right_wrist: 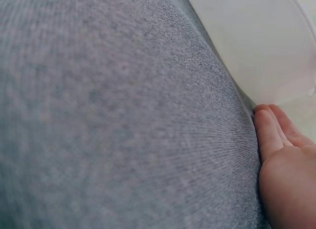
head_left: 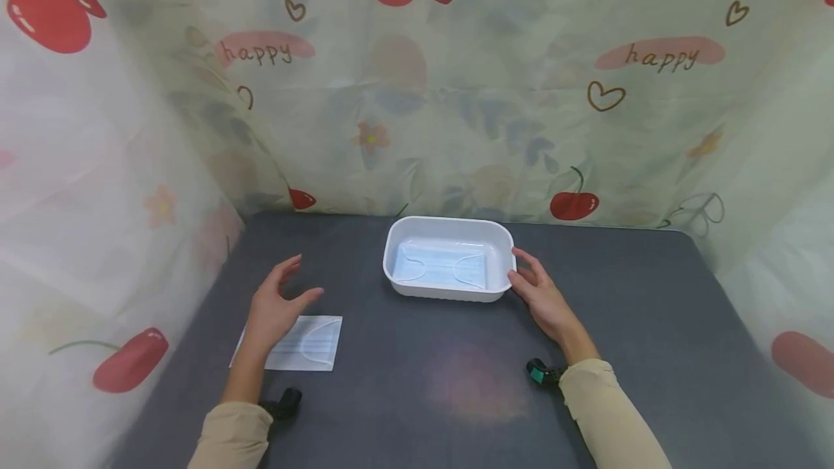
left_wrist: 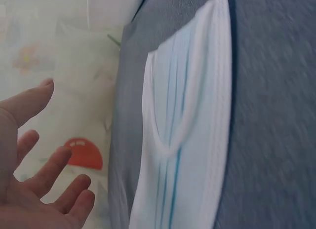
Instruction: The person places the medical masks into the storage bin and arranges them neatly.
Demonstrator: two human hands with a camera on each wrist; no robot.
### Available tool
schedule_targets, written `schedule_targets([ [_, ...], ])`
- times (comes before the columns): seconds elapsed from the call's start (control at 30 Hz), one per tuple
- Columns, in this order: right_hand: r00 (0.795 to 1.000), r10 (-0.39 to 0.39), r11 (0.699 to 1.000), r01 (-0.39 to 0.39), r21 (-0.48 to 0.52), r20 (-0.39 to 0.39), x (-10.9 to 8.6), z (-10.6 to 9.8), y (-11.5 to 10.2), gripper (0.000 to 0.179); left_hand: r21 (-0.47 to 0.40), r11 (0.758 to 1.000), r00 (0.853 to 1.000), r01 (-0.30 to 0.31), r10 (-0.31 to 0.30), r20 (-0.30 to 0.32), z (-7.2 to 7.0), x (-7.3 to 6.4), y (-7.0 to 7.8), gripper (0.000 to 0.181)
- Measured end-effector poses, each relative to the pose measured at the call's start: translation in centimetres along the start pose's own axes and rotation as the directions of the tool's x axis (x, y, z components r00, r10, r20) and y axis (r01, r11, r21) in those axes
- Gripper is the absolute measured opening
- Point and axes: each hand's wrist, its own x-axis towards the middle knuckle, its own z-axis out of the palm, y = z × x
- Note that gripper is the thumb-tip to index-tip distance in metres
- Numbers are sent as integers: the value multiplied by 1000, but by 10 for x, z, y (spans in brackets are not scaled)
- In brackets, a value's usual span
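Observation:
A white plastic box (head_left: 449, 295) stands toward the back of the table, with a pale blue face mask (head_left: 439, 266) lying flat inside and its ear loops on top. My right hand (head_left: 544, 302) is at the box's right end, thumb and fingers spread against its outer side. In the right wrist view its fingers (right_wrist: 269, 133) reach straight to the foot of the box wall. My left hand (head_left: 274, 306) hovers over a second face mask (head_left: 316, 344) on the table, fingers apart and holding nothing. This mask's left part is hidden behind the hand and wrist.
A dark grey cloth covers the table (head_left: 456, 389). Behind it and along both sides hang pale curtains (head_left: 443, 150) printed with cherries and hearts. Each wrist wears a small black camera (head_left: 283, 405).

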Motion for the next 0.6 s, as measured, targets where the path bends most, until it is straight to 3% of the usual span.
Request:
schedule_targets([
  [0.3, 1000, -17, 1000, 17, 10, 3, 0, 1, 0, 64, 53, 997, 998, 55, -52, -47, -22, -18, -17, 85],
  [0.6, 1000, -20, 1000, 19, 11, 8, -1, 1, -1, 66, 111, 988, 994, 111, -109, -25, -41, -27, -33, 97],
])
